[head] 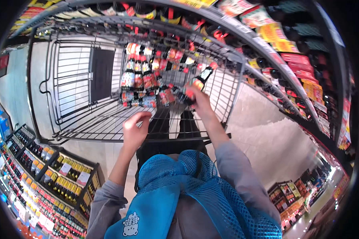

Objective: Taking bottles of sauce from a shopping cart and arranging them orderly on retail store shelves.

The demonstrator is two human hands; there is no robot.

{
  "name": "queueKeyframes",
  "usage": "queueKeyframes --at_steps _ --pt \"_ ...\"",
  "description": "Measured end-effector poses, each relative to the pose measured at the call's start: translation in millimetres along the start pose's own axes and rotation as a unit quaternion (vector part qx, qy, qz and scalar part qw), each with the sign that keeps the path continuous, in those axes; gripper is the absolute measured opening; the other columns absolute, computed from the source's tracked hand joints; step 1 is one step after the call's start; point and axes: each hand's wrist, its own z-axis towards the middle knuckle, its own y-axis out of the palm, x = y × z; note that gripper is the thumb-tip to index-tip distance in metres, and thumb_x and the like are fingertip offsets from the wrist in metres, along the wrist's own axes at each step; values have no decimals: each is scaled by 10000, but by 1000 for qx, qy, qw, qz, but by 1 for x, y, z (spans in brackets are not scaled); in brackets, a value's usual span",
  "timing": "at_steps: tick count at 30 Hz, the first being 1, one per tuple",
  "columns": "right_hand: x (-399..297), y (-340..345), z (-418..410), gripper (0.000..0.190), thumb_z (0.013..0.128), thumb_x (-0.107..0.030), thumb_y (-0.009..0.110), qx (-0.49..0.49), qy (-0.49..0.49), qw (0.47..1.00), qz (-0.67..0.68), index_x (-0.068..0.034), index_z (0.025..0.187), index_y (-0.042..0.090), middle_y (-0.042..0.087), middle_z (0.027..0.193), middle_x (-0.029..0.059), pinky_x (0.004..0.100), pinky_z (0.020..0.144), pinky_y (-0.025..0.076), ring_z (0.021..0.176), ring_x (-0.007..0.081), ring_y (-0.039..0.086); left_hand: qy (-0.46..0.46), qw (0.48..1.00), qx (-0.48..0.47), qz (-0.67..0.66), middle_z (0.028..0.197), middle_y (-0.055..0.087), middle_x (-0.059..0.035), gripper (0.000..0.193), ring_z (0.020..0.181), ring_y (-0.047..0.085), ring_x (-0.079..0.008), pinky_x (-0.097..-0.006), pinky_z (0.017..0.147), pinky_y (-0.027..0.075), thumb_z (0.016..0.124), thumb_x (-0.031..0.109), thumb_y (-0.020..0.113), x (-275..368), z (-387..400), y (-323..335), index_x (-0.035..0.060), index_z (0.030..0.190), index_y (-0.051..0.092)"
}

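Observation:
My right hand (202,103) grips a dark bottle (205,74) with a red cap and a colourful label. It holds the bottle tilted inside a black wire shopping cart (77,136), cap end pointing away to the right. Over the cart's near rim hovers my left hand (135,127), with loosely curled fingers and nothing in them. Several similar dark bottles (137,80) with red caps and printed labels lie in rows in the cart, mostly left of the held bottle. Part of the held bottle is covered by my fingers.
Shelves of bottles (267,47) with price tags run along the far side and right, close to the cart. A black panel (101,74) is fixed to the cart's wire at left. Stocked display racks (67,170) stand at lower left. Grey floor tiles (251,116) show right of the cart.

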Motion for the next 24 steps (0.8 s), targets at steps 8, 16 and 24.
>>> queueKeyframes --at_steps 8,16,24 --pt "-74 -17 -191 563 662 -38 722 -455 -17 887 -69 47 1195 565 673 1066 132 356 905 514 987 226 662 -85 742 -330 -577 1423 433 -242 708 1280 471 -363 -468 1085 369 920 344 586 124 12 66 -58 1432 308" --pt "-55 -10 -224 829 669 -326 724 -764 181 592 180 101 1308 414 576 1157 231 465 907 504 1009 363 628 114 648 -451 -603 608 480 28 214 575 533 -140 -376 719 496 889 250 622 219 -23 66 62 935 530" --pt "-61 -41 -240 1046 734 -735 623 -677 102 718 125 39 1391 372 536 1288 235 507 996 466 1171 350 571 38 826 -243 -508 661 510 -23 99 609 574 -171 -377 731 543 868 72 600 268 -64 50 44 833 511"
